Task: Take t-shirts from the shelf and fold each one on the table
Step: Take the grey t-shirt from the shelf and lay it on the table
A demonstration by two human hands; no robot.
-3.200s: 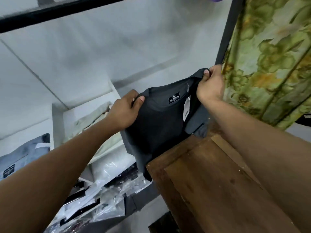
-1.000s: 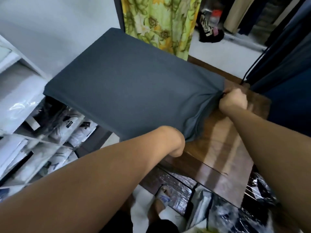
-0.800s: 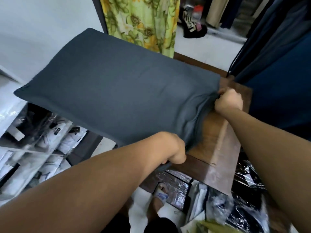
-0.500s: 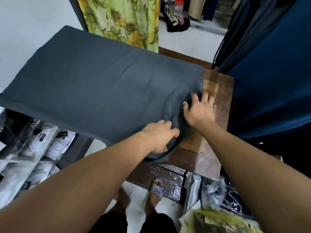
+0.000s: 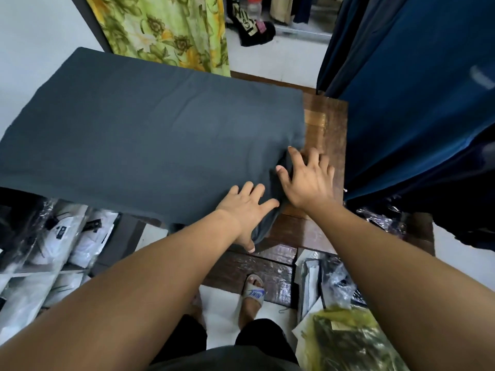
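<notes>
A dark grey t-shirt point(image 5: 150, 140) lies spread flat over the wooden table point(image 5: 325, 124), its long axis running left to right, with the bunched end at the right and the left part reaching past the table's edge. The left hand point(image 5: 247, 207) rests on its near right corner, fingers spread and released. The right hand point(image 5: 308, 178) presses beside it, fingers splayed, partly on wood. Lower left, shelf compartments point(image 5: 107, 247) hold plastic-bagged shirts point(image 5: 53, 245). A sandal point(image 5: 253, 290) on the floor reads "NIKE".

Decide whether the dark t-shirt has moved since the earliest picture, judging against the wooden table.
Yes. The dark t-shirt, earlier held up beyond the wooden table, now lies spread across it, with both hands open on its near end.
</notes>
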